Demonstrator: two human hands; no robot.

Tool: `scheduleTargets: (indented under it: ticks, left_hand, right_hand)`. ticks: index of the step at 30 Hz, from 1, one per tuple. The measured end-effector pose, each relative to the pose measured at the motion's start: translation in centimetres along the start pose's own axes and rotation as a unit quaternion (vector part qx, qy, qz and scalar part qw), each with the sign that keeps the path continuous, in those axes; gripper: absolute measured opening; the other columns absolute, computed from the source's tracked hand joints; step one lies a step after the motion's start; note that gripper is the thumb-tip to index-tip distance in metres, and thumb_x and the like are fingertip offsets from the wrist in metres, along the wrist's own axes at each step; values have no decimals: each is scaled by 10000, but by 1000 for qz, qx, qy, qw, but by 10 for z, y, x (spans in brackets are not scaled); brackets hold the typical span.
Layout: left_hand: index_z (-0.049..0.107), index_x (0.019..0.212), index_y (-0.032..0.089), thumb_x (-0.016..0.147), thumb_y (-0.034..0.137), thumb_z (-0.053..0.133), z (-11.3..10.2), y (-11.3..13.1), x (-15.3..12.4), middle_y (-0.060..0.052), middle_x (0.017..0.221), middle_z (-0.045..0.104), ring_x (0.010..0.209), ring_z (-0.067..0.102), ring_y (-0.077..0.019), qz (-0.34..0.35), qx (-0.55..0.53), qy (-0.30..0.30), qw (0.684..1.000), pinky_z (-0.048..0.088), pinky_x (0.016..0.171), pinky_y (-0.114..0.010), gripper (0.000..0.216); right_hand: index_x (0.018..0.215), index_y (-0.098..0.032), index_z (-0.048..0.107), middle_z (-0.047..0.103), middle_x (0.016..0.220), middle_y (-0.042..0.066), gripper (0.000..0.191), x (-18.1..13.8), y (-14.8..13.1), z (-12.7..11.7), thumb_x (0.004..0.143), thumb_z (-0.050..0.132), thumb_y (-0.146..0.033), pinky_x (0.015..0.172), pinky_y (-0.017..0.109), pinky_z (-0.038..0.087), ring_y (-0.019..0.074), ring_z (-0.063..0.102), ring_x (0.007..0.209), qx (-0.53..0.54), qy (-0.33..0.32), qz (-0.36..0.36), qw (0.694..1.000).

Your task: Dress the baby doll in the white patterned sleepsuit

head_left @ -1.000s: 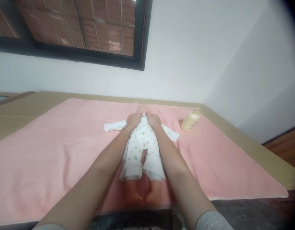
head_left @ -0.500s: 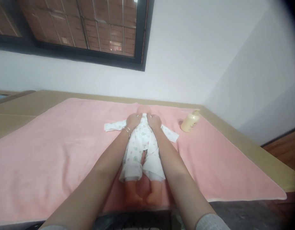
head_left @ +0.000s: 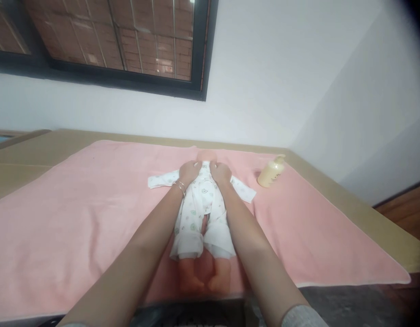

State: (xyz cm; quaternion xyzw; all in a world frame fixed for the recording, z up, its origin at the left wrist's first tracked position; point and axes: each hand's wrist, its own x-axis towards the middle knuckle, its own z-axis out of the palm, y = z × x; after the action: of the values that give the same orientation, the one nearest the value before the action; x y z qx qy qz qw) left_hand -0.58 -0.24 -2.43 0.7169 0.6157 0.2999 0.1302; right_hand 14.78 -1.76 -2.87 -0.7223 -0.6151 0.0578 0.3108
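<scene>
A baby doll lies on its back on a pink towel, feet toward me, dressed in a white printed romper with its sleeves spread to both sides. My left hand, with a bangle at the wrist, grips the romper at the doll's left-side shoulder, fingers curled. My right hand is closed on the cloth at the other shoulder. Both hands sit by the collar and hide most of the doll's head. The romper's crotch gapes open.
A pale yellow bottle lies on the towel to the right of the doll. The towel covers a tan table set against a white wall, with a dark-framed window above. Wooden floor shows at far right.
Almost nothing has moved. Both hands stay at the romper's collar, with only a slight shift of the fingers toward each other.
</scene>
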Motion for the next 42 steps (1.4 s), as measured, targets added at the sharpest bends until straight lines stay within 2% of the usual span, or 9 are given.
scheduleTargets:
  ticks: [12,17,23,27,30,33,36,39,42]
  left_hand:
    - [626,962,191,887,535,379,-2,3,1,-95,989,677,955,596,-233,17,34,26,999,383,817,-289,430]
    - [622,887,202,894,469,397,-5,7,-2,-74,932,681,937,585,-223,56,49,57,996,358,851,-310,349]
    - [655,812,198,919,392,303,-12,13,-5,-96,878,671,921,568,-246,61,82,29,994,325,886,-387,416]
    - [680,832,171,907,374,336,-17,23,-7,-140,974,635,1040,510,-286,98,130,67,984,299,937,-430,407]
    - [684,845,161,908,372,342,-18,27,-7,-153,982,630,1045,515,-290,108,109,51,987,329,927,-399,407]
    - [683,889,159,903,441,344,-19,24,-5,-155,964,652,995,555,-289,80,73,1,994,375,868,-366,441]
    - [675,936,163,893,527,320,-21,19,-3,-145,992,666,955,583,-274,53,49,-35,997,402,808,-334,511]
    - [668,946,172,889,555,304,-24,19,-4,-134,1005,669,943,594,-262,52,42,-56,996,410,793,-320,532]
    - [664,935,165,894,474,345,-28,26,-6,-141,993,667,959,593,-274,67,72,-40,994,408,818,-342,447]
  right_hand:
    - [801,-193,635,652,798,81,444,-6,0,-3,906,296,-460,674,274,388,207,576,760,-36,41,-3,999]
    - [819,-178,639,649,861,94,399,-7,-5,-9,882,341,-436,780,313,371,228,563,855,-62,82,-52,993]
    - [928,-163,668,661,963,135,524,1,-7,-14,893,280,-514,905,425,322,282,563,968,-31,-62,-12,998]
    - [1002,-155,665,646,1046,156,618,5,-2,-19,895,223,-573,912,475,329,316,556,1015,-14,-116,30,993]
    - [941,-165,679,660,993,146,543,3,-4,-28,888,284,-534,891,453,345,309,559,990,-38,-88,25,995]
    - [824,-174,671,672,873,109,410,0,-12,-37,885,341,-409,810,340,378,244,574,890,-39,-35,-51,997]
    - [804,-185,653,675,838,68,366,-1,-19,-39,879,370,-406,704,262,383,193,571,813,0,-71,-121,990]
    - [875,-186,652,678,930,84,426,0,-21,-35,881,358,-495,700,263,388,207,576,857,7,-91,-93,991]
    - [990,-164,650,653,1055,139,565,2,-15,-31,894,272,-572,763,318,398,259,577,950,-4,-106,-43,993]
